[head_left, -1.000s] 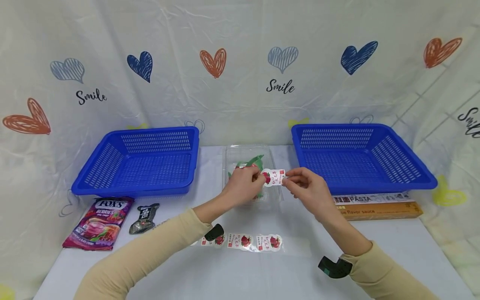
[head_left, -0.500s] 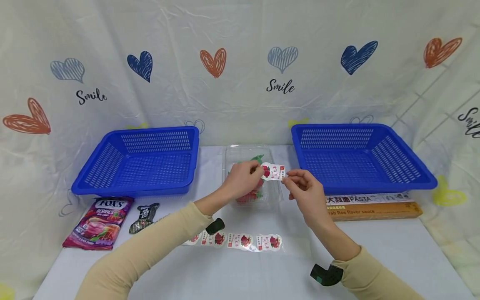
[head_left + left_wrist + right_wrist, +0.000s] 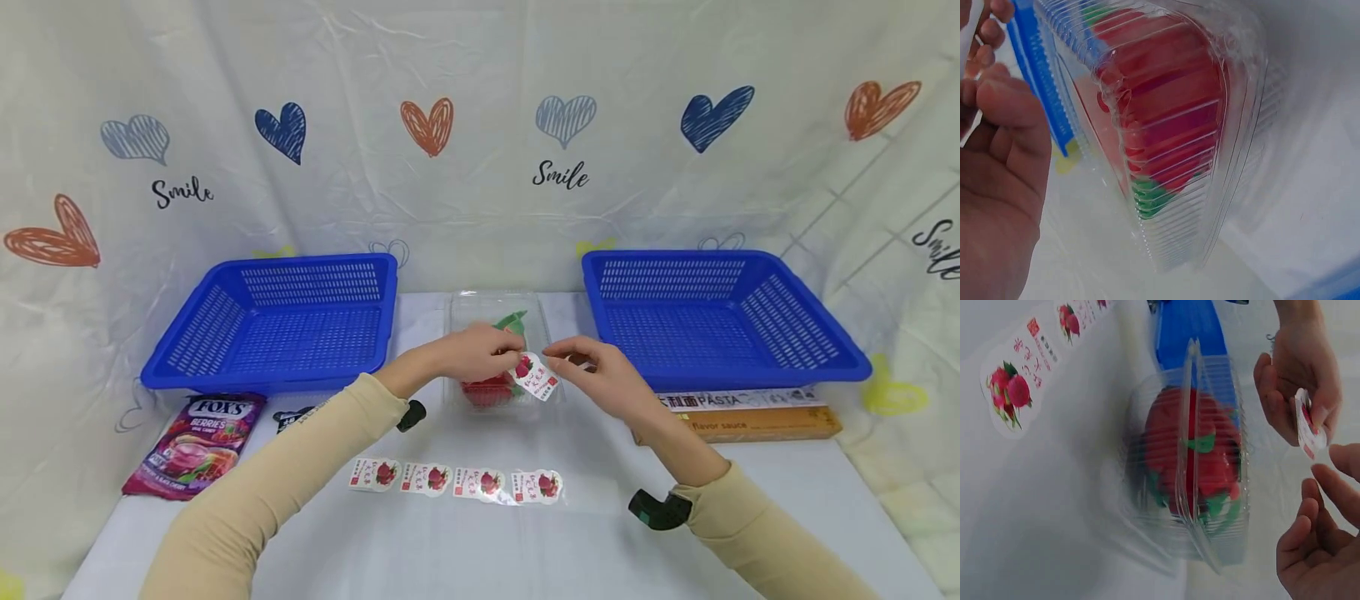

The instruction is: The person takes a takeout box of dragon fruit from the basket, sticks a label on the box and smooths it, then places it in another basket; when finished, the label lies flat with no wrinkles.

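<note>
In the head view my left hand (image 3: pixel 480 354) pinches a white dragon fruit sticker (image 3: pixel 537 377) by its printed-fruit end. Just to the right is my right hand (image 3: pixel 600 375), its thumb and index finger apart from the sticker in the right wrist view, with nothing between them. Below both hands stands a clear plastic clamshell box (image 3: pixel 1185 456) with a red, green-leaved dragon fruit (image 3: pixel 1166 434) inside. The left wrist view shows the box from close by, its ribbed wall (image 3: pixel 1172 237) beside my left hand.
A strip of dragon fruit stickers (image 3: pixel 480 483) lies near the front. Blue baskets stand at left (image 3: pixel 270 383) and right (image 3: pixel 727 375). A Fox's candy bag (image 3: pixel 198 450), a small black packet (image 3: pixel 291 418) and a pasta box (image 3: pixel 757 421) lie before them.
My right hand has let go of the sticker. The sticker has tilted with its free end downward, still in my left hand, which has shifted slightly left and lower.
</note>
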### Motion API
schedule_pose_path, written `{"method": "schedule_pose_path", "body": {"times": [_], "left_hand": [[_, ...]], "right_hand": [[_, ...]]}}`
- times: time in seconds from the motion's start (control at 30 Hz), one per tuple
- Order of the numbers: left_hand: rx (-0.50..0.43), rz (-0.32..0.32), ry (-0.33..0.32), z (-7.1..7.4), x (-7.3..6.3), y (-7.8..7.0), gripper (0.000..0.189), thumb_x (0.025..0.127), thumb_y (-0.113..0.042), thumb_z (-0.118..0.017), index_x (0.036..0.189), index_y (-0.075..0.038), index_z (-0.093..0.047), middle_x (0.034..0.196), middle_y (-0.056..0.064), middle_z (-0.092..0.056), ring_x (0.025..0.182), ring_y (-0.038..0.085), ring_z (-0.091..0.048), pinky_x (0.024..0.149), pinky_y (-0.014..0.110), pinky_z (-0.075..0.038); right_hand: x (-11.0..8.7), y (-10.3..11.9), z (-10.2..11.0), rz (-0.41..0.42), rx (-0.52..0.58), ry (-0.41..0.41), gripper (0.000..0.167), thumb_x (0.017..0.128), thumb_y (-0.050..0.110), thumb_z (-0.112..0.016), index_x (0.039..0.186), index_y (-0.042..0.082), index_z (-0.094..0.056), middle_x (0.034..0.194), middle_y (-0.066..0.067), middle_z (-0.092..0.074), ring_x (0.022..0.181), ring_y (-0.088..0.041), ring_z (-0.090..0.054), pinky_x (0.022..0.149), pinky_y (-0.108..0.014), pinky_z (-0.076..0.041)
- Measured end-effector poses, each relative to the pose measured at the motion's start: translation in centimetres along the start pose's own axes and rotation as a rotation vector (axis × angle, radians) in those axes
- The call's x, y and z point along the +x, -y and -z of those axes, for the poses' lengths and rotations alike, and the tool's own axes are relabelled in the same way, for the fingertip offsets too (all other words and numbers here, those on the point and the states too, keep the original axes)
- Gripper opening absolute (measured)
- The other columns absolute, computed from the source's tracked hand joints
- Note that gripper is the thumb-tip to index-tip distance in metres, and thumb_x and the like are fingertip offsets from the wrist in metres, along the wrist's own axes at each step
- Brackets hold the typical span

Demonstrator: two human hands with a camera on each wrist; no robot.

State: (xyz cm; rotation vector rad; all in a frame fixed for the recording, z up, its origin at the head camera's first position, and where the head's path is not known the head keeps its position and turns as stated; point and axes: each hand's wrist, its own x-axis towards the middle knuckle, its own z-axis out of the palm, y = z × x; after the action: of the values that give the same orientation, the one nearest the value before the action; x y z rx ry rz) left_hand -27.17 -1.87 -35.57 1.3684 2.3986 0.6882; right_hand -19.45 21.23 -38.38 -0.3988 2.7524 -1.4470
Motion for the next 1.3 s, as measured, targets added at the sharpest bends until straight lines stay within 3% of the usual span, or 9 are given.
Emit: {"method": "schedule_pose_path", "body": {"times": [0.1,0.27,0.37,0.47,0.67,0.83,1.0,1.13,1.3], "left_hand": [[0.012,-0.019,0.058,0.1,-0.1,-0.1,0.021,0.098,-0.016,-0.042,0.078,-0.016,-0.047,0.066,-0.006,-0.04,0.057,0.006,-0.034,0.059,0.023,-0.032],[-0.016,-0.019,0.095,0.2,-0.4,-0.2,0.022,0.099,-0.018,-0.041,0.078,-0.017,-0.047,0.068,-0.006,-0.04,0.059,0.006,-0.035,0.06,0.023,-0.033],[-0.041,-0.017,0.11,0.2,-0.5,-0.1,0.021,0.099,-0.019,-0.041,0.078,-0.018,-0.047,0.069,-0.006,-0.042,0.06,0.006,-0.037,0.061,0.023,-0.034],[-0.055,-0.018,0.109,0.2,-0.6,0.1,0.022,0.099,-0.02,-0.042,0.079,-0.016,-0.05,0.069,-0.005,-0.043,0.061,0.007,-0.039,0.061,0.024,-0.034],[-0.064,0.07,0.012,0.2,-0.8,0.6,0.023,0.102,-0.027,-0.045,0.101,-0.011,-0.062,0.08,-0.003,-0.058,0.069,0.01,-0.051,0.067,0.026,-0.042],[-0.18,0.168,-0.164,-0.2,-1.0,1.3,0.028,0.102,-0.029,-0.049,0.12,-0.01,-0.057,0.098,0.006,-0.068,0.079,0.015,-0.063,0.071,0.028,-0.049],[-0.296,0.167,-0.344,-1.2,-1.0,1.9,0.026,0.101,-0.027,-0.053,0.124,-0.014,-0.054,0.103,0.009,-0.069,0.074,0.016,-0.065,0.068,0.031,-0.052],[-0.361,0.177,-0.385,-1.7,-0.7,1.9,0.027,0.101,-0.03,-0.055,0.125,-0.02,-0.054,0.104,0.009,-0.07,0.072,0.018,-0.067,0.065,0.032,-0.053],[-0.389,0.252,-0.409,-1.9,-0.4,1.6,0.025,0.099,-0.027,-0.06,0.122,-0.017,-0.059,0.101,0.009,-0.071,0.071,0.018,-0.067,0.063,0.03,-0.053]], "right_hand": [[0.7,0.0,0.5,0.133,-0.054,0.097,0.021,0.096,0.03,-0.063,0.111,0.017,-0.068,0.103,0.003,-0.065,0.091,-0.017,-0.058,0.075,-0.032,-0.05],[1.6,-0.3,1.0,0.329,0.004,0.277,0.01,0.095,0.013,-0.064,0.105,0.016,-0.062,0.096,0.001,-0.063,0.082,-0.016,-0.06,0.069,-0.029,-0.052],[1.9,-0.3,1.0,0.411,0.041,0.376,0.014,0.095,0.008,-0.063,0.106,0.016,-0.061,0.093,0.001,-0.064,0.079,-0.017,-0.061,0.068,-0.029,-0.053],[2.0,-0.2,1.0,0.448,0.053,0.415,0.014,0.096,0.007,-0.062,0.107,0.016,-0.064,0.092,0.001,-0.066,0.078,-0.016,-0.062,0.068,-0.029,-0.053],[2.7,-0.3,1.3,0.384,0.063,0.313,0.012,0.097,0.008,-0.06,0.106,0.012,-0.068,0.095,-0.002,-0.067,0.081,-0.019,-0.062,0.072,-0.028,-0.053],[3.5,-0.6,1.2,0.282,-0.002,0.171,0.012,0.097,0.014,-0.062,0.106,0.01,-0.068,0.092,-0.002,-0.067,0.081,-0.022,-0.062,0.072,-0.026,-0.052],[4.2,-0.4,0.8,0.159,-0.048,0.041,0.019,0.096,0.023,-0.064,0.11,0.01,-0.069,0.093,-0.003,-0.068,0.084,-0.026,-0.064,0.072,-0.03,-0.051],[4.8,-0.2,0.2,0.137,-0.061,0.003,0.019,0.095,0.022,-0.065,0.109,0.011,-0.07,0.092,-0.002,-0.069,0.082,-0.027,-0.064,0.069,-0.032,-0.05],[5.5,-0.2,-0.5,0.157,-0.06,-0.013,0.018,0.096,0.021,-0.065,0.109,0.009,-0.07,0.092,-0.003,-0.069,0.079,-0.022,-0.063,0.068,-0.031,-0.051]]}}
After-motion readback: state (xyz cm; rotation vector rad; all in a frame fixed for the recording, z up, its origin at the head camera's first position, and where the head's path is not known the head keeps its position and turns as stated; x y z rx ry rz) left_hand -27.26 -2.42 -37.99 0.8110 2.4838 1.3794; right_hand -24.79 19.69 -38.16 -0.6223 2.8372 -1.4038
